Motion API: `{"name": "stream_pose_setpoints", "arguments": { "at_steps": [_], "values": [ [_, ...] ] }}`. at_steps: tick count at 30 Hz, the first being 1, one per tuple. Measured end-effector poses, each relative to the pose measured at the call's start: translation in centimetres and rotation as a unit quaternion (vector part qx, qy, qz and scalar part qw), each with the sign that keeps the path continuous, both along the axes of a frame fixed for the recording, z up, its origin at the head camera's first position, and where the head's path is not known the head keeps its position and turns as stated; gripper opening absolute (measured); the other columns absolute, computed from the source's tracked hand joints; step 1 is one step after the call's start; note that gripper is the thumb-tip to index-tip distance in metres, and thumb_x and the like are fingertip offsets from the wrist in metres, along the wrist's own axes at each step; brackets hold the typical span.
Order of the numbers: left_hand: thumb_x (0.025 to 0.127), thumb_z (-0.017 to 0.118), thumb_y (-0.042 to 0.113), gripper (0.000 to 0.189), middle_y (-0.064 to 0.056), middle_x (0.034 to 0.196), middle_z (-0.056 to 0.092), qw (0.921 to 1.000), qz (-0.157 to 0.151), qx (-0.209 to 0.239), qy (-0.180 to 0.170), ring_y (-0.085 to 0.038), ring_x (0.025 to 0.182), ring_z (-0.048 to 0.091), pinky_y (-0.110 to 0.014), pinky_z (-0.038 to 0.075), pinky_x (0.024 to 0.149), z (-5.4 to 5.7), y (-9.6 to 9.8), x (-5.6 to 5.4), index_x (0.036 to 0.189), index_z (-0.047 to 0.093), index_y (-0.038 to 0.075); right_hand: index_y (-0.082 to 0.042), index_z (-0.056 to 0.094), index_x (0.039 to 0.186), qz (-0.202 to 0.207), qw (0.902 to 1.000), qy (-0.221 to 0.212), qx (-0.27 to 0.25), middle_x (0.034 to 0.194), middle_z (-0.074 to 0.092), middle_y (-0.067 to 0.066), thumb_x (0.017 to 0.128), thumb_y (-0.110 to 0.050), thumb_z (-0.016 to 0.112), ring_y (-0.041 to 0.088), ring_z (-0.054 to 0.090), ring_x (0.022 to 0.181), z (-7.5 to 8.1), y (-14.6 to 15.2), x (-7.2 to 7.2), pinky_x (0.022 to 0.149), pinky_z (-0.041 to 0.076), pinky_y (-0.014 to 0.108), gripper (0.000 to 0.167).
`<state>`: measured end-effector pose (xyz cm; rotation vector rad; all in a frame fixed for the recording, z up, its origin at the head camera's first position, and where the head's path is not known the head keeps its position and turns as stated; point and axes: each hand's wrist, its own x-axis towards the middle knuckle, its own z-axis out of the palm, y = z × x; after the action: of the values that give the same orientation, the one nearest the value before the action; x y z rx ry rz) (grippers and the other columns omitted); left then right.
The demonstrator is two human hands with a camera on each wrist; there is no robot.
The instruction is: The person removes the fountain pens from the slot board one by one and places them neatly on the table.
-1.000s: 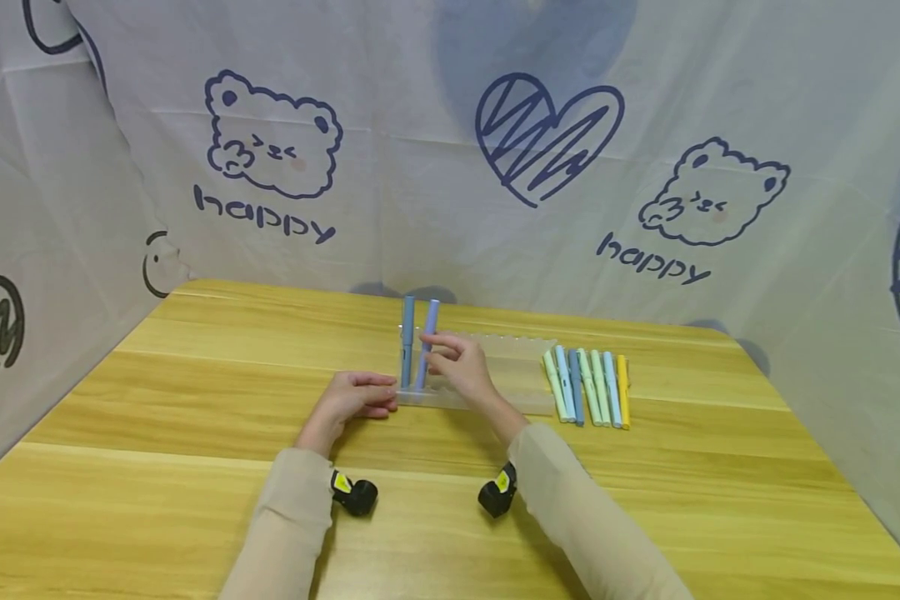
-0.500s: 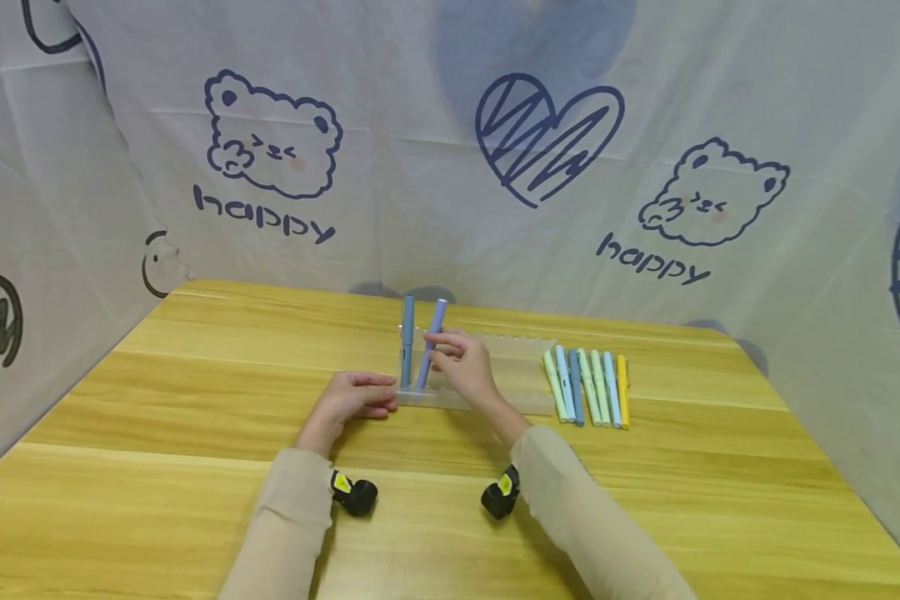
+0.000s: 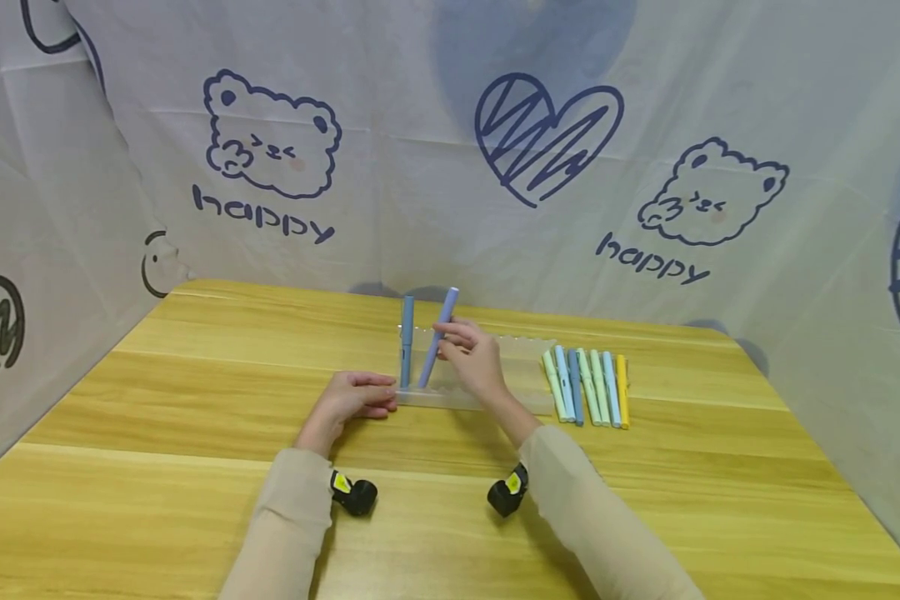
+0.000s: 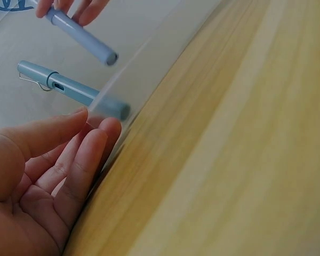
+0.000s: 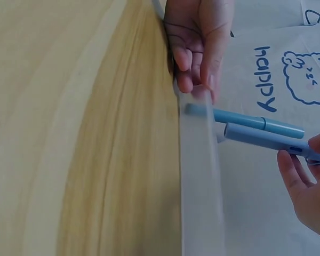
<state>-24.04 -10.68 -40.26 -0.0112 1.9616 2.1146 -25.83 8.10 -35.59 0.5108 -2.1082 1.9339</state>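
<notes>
A clear plastic pen holder (image 3: 525, 375) stands on the table, with a dull blue pen (image 3: 407, 333) upright at its left end. My left hand (image 3: 351, 397) pinches the holder's left front corner between thumb and fingers, beside that pen's lower end (image 4: 122, 111). Between thumb and fingers, my right hand (image 3: 478, 362) holds a light purple pen (image 3: 447, 307) by its upper part. This pen leans to the right. In the right wrist view the free end of the purple pen (image 5: 245, 134) is out above the holder's front lip (image 5: 200, 176), apart from it.
Several pens lie side by side right of the holder: green pens (image 3: 598, 387), light blue ones, a dark blue pen (image 3: 575, 387) and a yellow pen (image 3: 623, 392). Behind the wooden table (image 3: 195, 517) hangs a printed white cloth (image 3: 405, 167).
My right hand has moved right and slightly up with the purple pen, which leans further right and has risen a little. My left hand and the blue pen have stayed where they were.
</notes>
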Motion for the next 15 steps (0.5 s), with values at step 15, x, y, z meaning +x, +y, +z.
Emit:
{"name": "stream_pose_setpoints", "arguments": {
  "at_steps": [15],
  "values": [
    [0.083,0.057,-0.006,0.033,-0.011,0.074,0.065,1.0000,-0.002,0.003,-0.001,-0.014,0.062,0.063,-0.023,0.055,0.058,0.1,0.0,0.0,0.112,0.049,-0.019,0.013,0.060,0.103,-0.002,0.9999,0.015,-0.001,0.112,0.052,0.019,0.081,0.011,0.056,0.017,0.060,0.079,0.3,2.7,0.3,0.068,0.054,0.042,0.022]
  ]
}}
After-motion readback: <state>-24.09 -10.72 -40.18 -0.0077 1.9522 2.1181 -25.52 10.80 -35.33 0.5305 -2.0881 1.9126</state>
